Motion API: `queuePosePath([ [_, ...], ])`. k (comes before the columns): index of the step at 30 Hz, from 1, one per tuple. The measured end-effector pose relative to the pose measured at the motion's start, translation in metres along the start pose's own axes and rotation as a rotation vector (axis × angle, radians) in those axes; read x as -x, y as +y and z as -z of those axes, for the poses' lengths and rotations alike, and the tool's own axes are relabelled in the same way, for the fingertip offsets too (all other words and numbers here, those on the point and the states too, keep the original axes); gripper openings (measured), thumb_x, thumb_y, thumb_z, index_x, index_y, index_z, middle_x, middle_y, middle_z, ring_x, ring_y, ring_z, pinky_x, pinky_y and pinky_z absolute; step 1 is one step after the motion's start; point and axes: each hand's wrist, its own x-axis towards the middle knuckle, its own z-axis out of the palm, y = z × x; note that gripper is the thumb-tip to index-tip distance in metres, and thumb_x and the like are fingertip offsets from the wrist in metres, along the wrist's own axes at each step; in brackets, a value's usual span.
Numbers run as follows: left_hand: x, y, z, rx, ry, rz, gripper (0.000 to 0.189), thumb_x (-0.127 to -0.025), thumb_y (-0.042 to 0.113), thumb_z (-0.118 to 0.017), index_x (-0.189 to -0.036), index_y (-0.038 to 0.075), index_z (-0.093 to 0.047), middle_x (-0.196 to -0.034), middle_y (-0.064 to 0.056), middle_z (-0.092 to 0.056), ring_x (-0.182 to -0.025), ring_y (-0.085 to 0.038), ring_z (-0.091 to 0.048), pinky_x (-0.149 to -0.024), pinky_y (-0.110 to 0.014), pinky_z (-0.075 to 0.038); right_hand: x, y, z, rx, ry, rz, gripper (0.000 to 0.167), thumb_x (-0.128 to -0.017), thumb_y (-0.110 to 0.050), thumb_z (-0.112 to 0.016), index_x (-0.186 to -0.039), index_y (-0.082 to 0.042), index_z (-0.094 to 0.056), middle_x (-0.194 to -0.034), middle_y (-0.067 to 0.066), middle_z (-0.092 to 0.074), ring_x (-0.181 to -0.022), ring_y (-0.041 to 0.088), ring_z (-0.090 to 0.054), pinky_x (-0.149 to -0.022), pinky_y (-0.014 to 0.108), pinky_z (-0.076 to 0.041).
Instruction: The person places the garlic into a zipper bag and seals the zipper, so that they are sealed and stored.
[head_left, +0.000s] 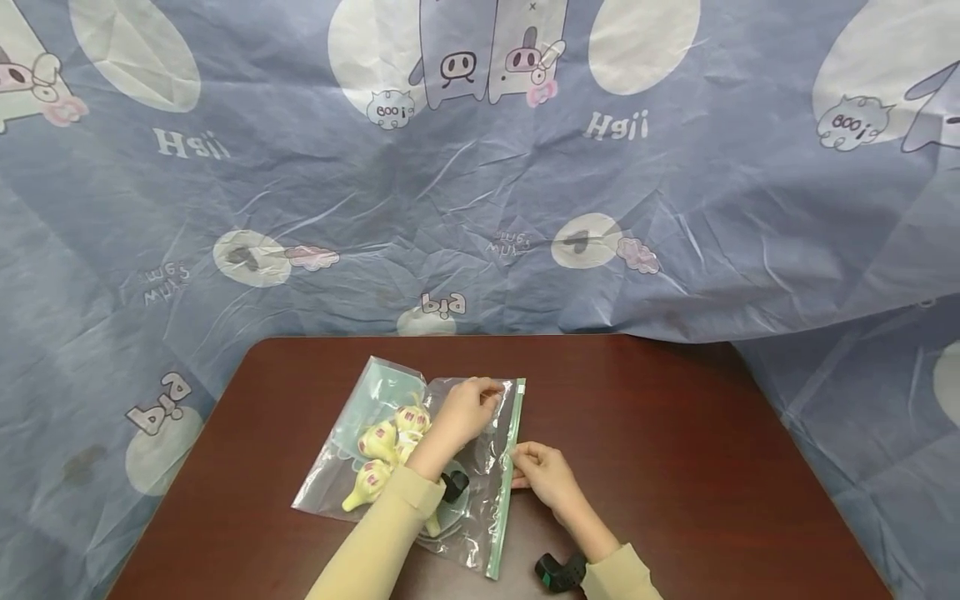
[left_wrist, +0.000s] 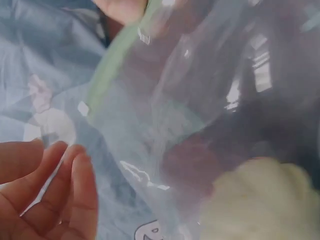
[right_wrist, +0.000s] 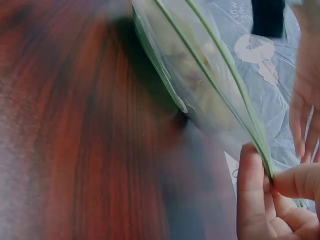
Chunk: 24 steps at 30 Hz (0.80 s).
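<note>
A clear zip bag (head_left: 480, 517) with a green zip edge lies on the table. Inside it are several pale yellow, garlic-shaped bulbs (head_left: 377, 440) with purple markings, and a pale turquoise sheet-like area shows at its far left. My right hand (head_left: 546, 475) pinches the green edge between thumb and fingers, also plain in the right wrist view. Over the bag, close to the far end of the zip, is my left hand (head_left: 467, 408). In the left wrist view its fingers (left_wrist: 85, 190) are loosely bent with nothing between them, apart from the white zip slider (left_wrist: 83, 108).
The dark red-brown table (head_left: 660, 433) extends to both sides of the bag. A printed blue cloth (head_left: 465, 183) hangs behind it. Black wrist devices sit at the left wrist (head_left: 453, 486) and right wrist (head_left: 561, 573).
</note>
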Motion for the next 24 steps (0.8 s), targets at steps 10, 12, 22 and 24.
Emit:
queuePosePath([
  [10,-0.036,-0.001,-0.031,-0.113,-0.075,-0.096,0.026,-0.098,0.01,-0.058,-0.121,0.006,-0.069,-0.127,-0.011,-0.066,-0.126,-0.036,-0.052,-0.107,-0.046,-0.042,0.008,0.01,0.009,0.013,-0.105,0.011,0.028,-0.101,-0.015,-0.055,-0.109,0.011,-0.061,-0.078,0.008,-0.069,-0.07,0.017,-0.068,-0.071,0.044,-0.06],
  [12,-0.037,-0.003,-0.033,-0.112,-0.1,-0.102,0.026,-0.098,0.01,-0.058,-0.121,0.006,-0.069,-0.125,-0.013,-0.067,-0.119,-0.036,-0.058,-0.104,-0.047,-0.044,0.009,0.011,0.01,0.019,-0.111,0.013,0.028,-0.101,-0.014,-0.055,-0.11,0.012,-0.061,-0.079,0.011,-0.07,-0.071,0.02,-0.069,-0.071,0.045,-0.06],
  [22,-0.047,-0.005,-0.034,-0.034,-0.124,0.009,0.016,-0.098,0.017,-0.061,-0.104,0.008,-0.073,-0.093,-0.006,-0.07,-0.068,-0.014,-0.054,-0.068,-0.031,-0.048,0.016,0.01,0.014,0.08,-0.035,0.017,0.027,-0.098,-0.009,-0.056,-0.11,0.015,-0.062,-0.082,0.019,-0.071,-0.07,0.029,-0.071,-0.067,0.042,-0.06],
  [24,-0.049,-0.004,-0.035,-0.029,-0.13,0.039,0.015,-0.097,0.018,-0.062,-0.1,0.008,-0.073,-0.087,-0.004,-0.069,-0.068,-0.012,-0.053,-0.066,-0.027,-0.046,0.017,0.01,0.014,0.083,-0.02,0.021,0.026,-0.097,-0.007,-0.056,-0.108,0.016,-0.062,-0.079,0.02,-0.071,-0.069,0.033,-0.07,-0.066,0.043,-0.06],
])
